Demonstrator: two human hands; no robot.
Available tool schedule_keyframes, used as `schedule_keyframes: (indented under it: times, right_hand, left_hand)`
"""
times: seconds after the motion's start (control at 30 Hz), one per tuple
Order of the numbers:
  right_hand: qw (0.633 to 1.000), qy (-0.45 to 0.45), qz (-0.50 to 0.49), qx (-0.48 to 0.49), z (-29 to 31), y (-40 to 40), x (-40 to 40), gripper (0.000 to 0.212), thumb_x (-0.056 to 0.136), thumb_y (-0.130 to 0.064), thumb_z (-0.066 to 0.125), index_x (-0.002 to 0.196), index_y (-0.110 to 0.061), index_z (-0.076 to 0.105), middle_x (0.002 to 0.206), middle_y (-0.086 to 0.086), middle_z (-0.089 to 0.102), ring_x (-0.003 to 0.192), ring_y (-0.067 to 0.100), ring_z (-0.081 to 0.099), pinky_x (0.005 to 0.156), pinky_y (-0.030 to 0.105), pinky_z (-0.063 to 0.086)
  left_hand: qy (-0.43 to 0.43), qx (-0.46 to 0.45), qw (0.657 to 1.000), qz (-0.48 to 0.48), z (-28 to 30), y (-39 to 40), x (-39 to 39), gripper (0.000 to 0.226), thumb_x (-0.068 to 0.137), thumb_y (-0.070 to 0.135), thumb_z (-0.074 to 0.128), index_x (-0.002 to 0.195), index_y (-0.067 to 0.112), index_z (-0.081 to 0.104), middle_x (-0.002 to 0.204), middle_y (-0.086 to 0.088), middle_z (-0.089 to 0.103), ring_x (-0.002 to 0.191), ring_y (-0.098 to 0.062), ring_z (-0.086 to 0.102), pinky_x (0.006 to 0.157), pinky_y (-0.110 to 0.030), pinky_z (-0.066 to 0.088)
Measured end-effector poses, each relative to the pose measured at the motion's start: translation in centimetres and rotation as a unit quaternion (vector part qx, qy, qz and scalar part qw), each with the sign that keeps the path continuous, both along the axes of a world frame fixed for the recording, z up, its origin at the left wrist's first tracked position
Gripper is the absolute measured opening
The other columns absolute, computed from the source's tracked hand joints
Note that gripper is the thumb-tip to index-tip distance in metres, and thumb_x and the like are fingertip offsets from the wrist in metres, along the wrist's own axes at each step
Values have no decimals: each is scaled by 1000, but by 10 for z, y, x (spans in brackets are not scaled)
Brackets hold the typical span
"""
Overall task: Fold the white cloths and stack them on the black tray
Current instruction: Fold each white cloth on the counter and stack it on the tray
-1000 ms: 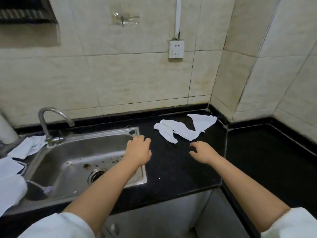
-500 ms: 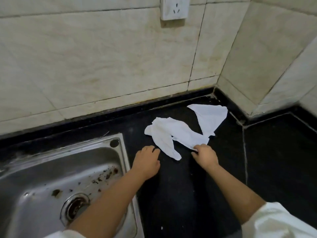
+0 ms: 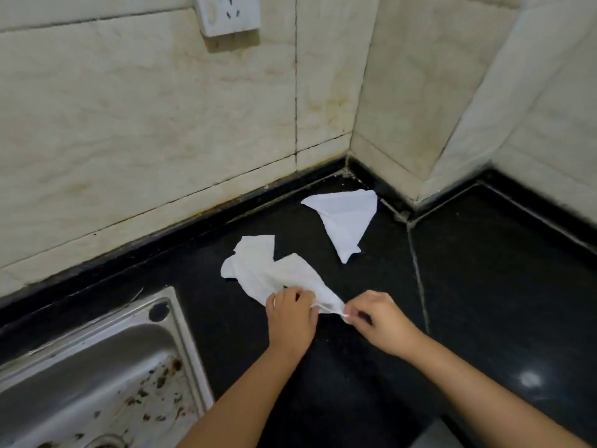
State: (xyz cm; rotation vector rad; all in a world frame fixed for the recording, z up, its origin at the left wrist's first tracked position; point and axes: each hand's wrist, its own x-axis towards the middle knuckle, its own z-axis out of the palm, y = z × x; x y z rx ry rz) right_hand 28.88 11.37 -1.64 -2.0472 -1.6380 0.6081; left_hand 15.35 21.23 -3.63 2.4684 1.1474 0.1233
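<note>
White crumpled cloth on black counter, near edge pinched by left hand and right hand; second cloth lies apart, by wall corner; sink left.

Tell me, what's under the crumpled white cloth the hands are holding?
The black counter shows all round the crumpled cloth, so it lies on that. Whatever is beneath its middle is covered. Left hand and right hand pinch its near corner.

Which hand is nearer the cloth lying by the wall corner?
Right. The right hand sits below the corner cloth, slightly to its right, pinching the crumpled cloth. The left hand grips that same cloth, farther to the left.
</note>
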Motion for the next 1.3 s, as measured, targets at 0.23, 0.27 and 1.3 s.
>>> schedule_keyframes:
  times: [0.23,0.27,1.3]
  right_hand:
    - [987,39,-121,-96,51,-123,38,28,90,-11,53,115,-21,47,80,-12,48,72,-3,47,65,6,36]
    - [984,11,-146,-105,55,-147,48,31,89,-9,52,118,-19,48,87,-8,50,81,-1,46,69,7,36]
    - [829,297,-307,-361,-3,-496,96,22,95,-8,41,98,-6,63,88,-2,52,69,6,54,60,13,43]
  left_hand:
    - [-27,-55,962,-268,49,-50,55,42,90,28,33,103,0,62,101,-14,65,95,-26,60,85,-36,45]
    - [-15,-74,951,-300,61,-61,69,40,92,28,36,107,0,60,106,-13,62,101,-26,58,88,-36,44]
    - [461,-193,685,-529,8,-320,237,31,100,17,36,122,5,54,119,-6,52,102,-15,51,87,-26,48]
